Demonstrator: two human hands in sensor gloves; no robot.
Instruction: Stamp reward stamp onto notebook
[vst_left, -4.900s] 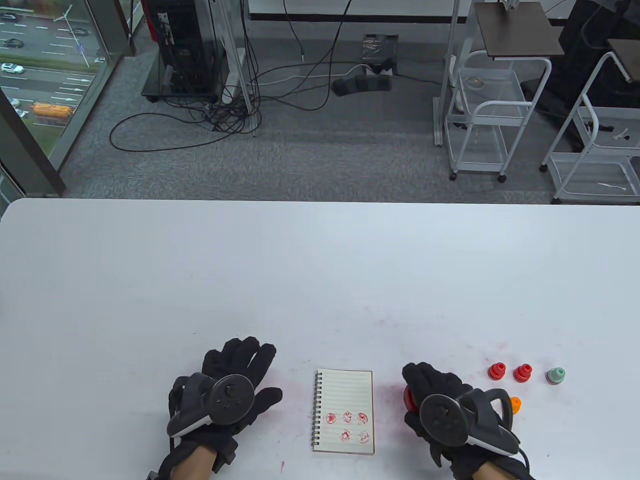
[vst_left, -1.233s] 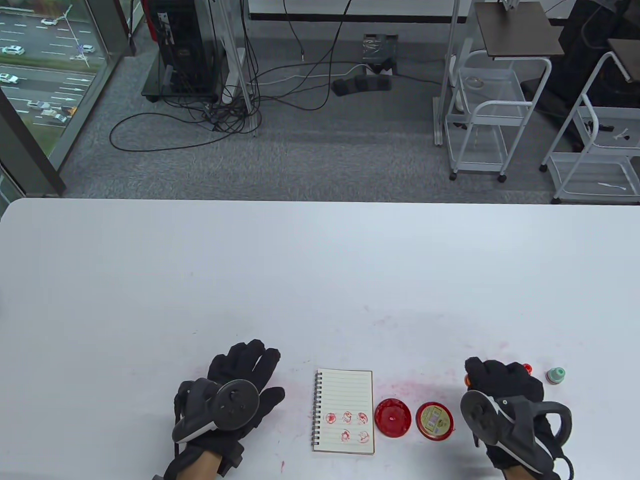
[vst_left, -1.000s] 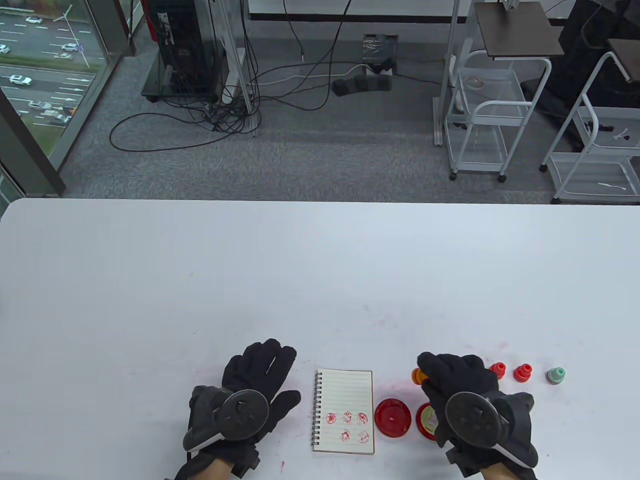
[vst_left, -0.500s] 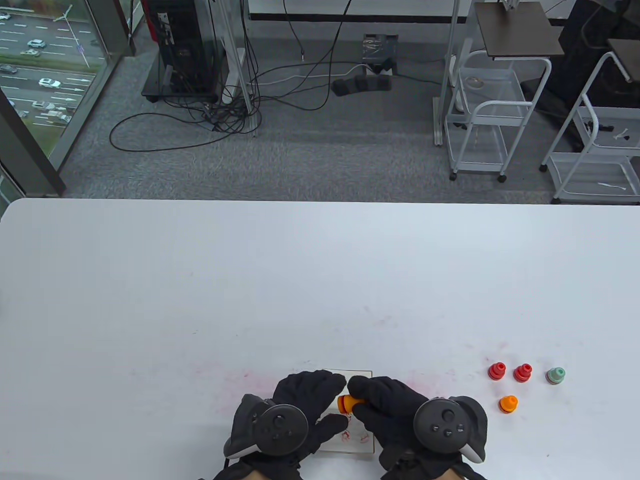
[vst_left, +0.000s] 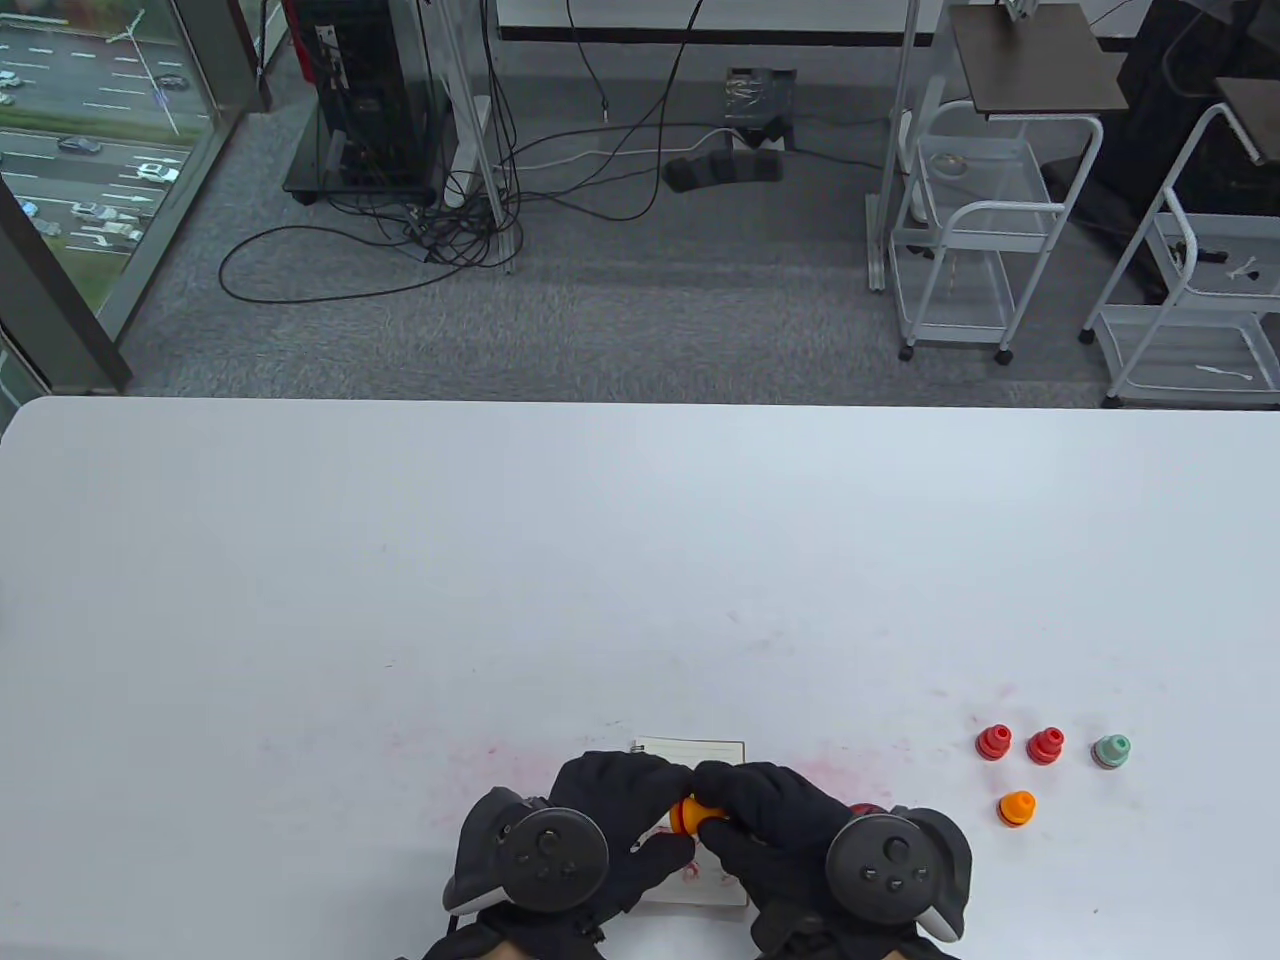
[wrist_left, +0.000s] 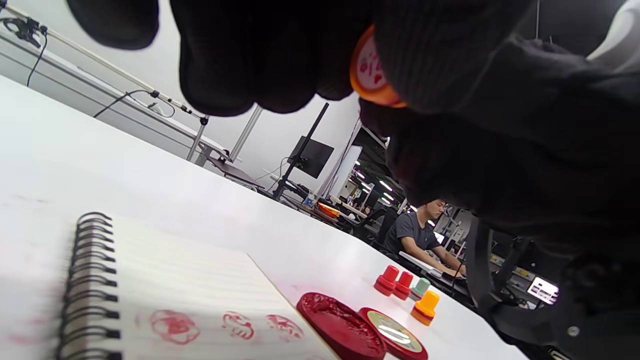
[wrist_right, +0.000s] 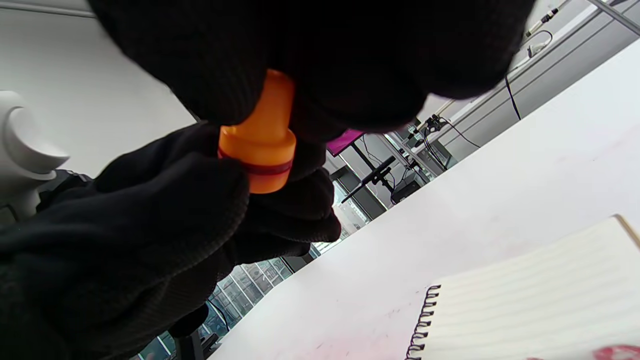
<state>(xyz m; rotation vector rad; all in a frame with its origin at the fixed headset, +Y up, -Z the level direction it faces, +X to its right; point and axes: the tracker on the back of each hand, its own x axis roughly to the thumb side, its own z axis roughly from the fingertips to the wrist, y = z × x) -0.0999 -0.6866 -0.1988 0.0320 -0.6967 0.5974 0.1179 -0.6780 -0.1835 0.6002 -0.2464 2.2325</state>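
Small orange plastic reward stamp (vst_left: 686, 813) with a narrow knob handle, wider round base and dark red band near the base (wrist_right: 259, 150): raised clear of the page, lying roughly sideways above the notebook. Its round face (wrist_left: 370, 66) shows a red-inked pattern. Spiral-bound lined paper notebook (vst_left: 700, 748): flat on the white table, open, black wire binding along its left edge (wrist_left: 92, 280). Red stamp impressions (wrist_left: 172, 326) are present in a row on the lower page.

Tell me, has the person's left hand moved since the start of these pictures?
Yes. The left hand has shifted to the right in the table view, from well left of the notebook to over it, meeting the right hand at the orange stamp.
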